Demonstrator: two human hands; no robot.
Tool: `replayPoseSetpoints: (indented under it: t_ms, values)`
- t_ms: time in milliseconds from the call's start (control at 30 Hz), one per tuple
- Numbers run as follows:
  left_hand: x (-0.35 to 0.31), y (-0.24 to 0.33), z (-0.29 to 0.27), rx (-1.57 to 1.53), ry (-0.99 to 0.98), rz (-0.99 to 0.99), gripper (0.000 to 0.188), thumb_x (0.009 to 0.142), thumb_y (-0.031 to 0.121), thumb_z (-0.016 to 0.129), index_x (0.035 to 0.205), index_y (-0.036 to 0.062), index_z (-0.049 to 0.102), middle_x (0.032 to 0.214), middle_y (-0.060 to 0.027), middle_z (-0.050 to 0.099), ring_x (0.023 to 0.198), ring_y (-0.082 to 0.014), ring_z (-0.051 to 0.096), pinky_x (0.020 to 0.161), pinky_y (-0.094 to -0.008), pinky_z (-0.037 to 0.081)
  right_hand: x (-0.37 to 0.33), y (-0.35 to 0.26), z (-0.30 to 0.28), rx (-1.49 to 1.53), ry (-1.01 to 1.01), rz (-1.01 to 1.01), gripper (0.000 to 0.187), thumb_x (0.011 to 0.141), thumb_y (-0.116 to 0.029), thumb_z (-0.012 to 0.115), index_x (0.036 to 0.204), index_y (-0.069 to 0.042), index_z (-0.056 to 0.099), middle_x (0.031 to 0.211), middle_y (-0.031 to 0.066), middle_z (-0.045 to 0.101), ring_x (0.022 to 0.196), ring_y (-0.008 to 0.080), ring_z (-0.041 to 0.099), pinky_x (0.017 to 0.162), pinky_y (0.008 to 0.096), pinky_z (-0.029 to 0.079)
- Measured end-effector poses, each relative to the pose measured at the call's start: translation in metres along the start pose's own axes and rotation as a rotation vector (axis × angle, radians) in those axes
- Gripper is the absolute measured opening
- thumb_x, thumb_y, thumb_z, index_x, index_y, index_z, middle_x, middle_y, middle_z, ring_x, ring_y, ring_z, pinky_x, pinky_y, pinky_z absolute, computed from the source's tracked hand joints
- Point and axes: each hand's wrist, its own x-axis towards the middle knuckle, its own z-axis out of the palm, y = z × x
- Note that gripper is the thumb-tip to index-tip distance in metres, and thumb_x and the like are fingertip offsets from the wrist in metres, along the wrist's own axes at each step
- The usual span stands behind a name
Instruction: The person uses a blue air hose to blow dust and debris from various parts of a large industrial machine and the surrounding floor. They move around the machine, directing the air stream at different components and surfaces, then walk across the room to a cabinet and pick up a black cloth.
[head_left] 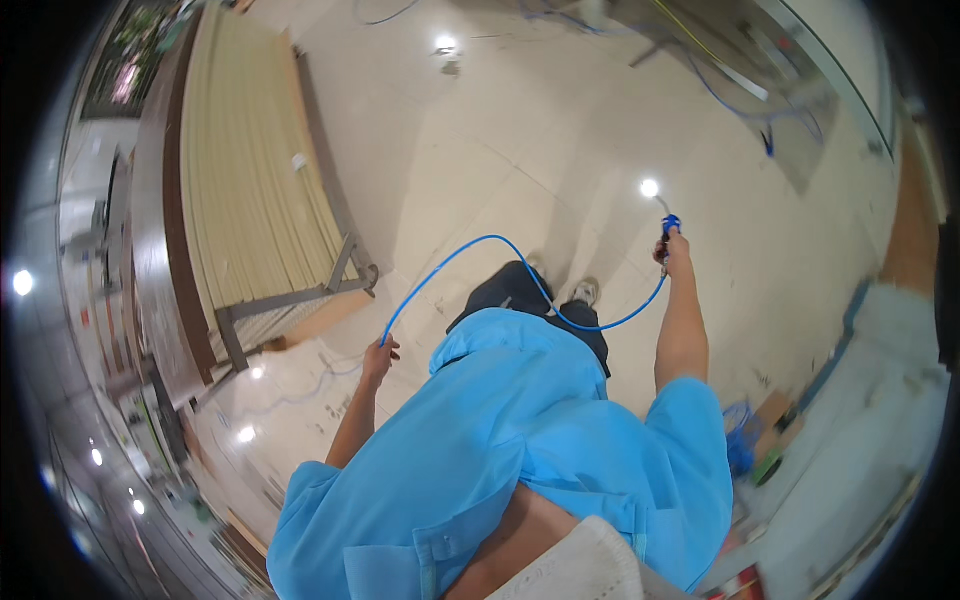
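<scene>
A blue air blow gun (671, 226) with a thin bent nozzle is gripped in my right hand (676, 248), held out ahead and to the right. Its nozzle tip lies close to a bright spot of light on the floor. From the gun's lower end a blue air hose (490, 238) dips, then arches across in front of my legs to the left. My left hand (380, 357) is closed around that hose, low at my left side. Beyond the left hand, a paler length of hose seems to trail over the floor.
On the left stands a wheeled metal cart (290, 298) stacked with long cream panels (240, 150). Hoses and a frame lie on the floor at the far right, near a glass edge (835, 70). A blue bundle (740, 440) sits at the lower right. My shoes (586, 291) are on pale tiles.
</scene>
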Motion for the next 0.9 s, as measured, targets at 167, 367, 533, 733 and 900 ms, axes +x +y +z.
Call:
replayPoseSetpoints:
  t_ms: [167,367,533,733,900]
  values:
    - [0.001,-0.009,0.029,-0.106,0.077,-0.173,0.051,0.101,0.049,0.05,0.093,0.0012,0.069,0.07,-0.008,0.066,0.063,-0.0157,0.063,0.055,-0.0304,0.046,0.068,-0.104,0.111,-0.014,-0.178,-0.031,0.044,0.104,-0.046,0.046,0.084,-0.006,0.051,0.062,0.0052,0.052,0.049,0.0168,0.05,0.046,0.0333,0.047]
    - [0.032,0.026,0.05,-0.309,0.184,-0.207,0.049,0.102,0.045,0.051,0.093,0.0006,0.068,0.072,-0.0081,0.066,0.064,-0.0155,0.063,0.056,-0.0301,0.047,0.107,-0.138,0.239,-0.555,-0.292,0.232,0.04,0.104,-0.043,0.048,0.085,-0.008,0.05,0.06,0.0071,0.052,0.047,0.0194,0.051,0.047,0.0377,0.048]
    - [0.05,0.093,0.047,-0.429,0.244,-0.271,0.049,0.104,0.042,0.047,0.094,-0.0003,0.068,0.071,-0.0082,0.066,0.065,-0.0154,0.062,0.058,-0.0292,0.047,0.145,-0.215,0.354,-0.166,-0.214,0.001,0.042,0.105,-0.044,0.043,0.087,-0.007,0.048,0.062,0.0077,0.052,0.049,0.0206,0.052,0.05,0.0392,0.05]
    - [0.078,0.169,0.041,-0.527,0.342,-0.323,0.044,0.104,0.038,0.048,0.095,-0.0004,0.068,0.076,-0.0083,0.066,0.068,-0.015,0.062,0.06,-0.0299,0.047,0.192,-0.321,0.493,0.112,-0.205,-0.052,0.042,0.105,-0.044,0.041,0.089,-0.006,0.047,0.065,0.0078,0.052,0.051,0.0203,0.051,0.051,0.0379,0.05]
    - [0.12,0.24,0.039,-0.592,0.41,-0.379,0.034,0.103,0.028,0.049,0.097,0.0,0.068,0.077,-0.0076,0.067,0.068,-0.014,0.062,0.06,-0.0289,0.048,0.253,-0.382,0.629,0.102,-0.215,0.021,0.042,0.106,-0.041,0.04,0.085,-0.006,0.047,0.065,0.0075,0.052,0.052,0.0194,0.051,0.051,0.0369,0.05]
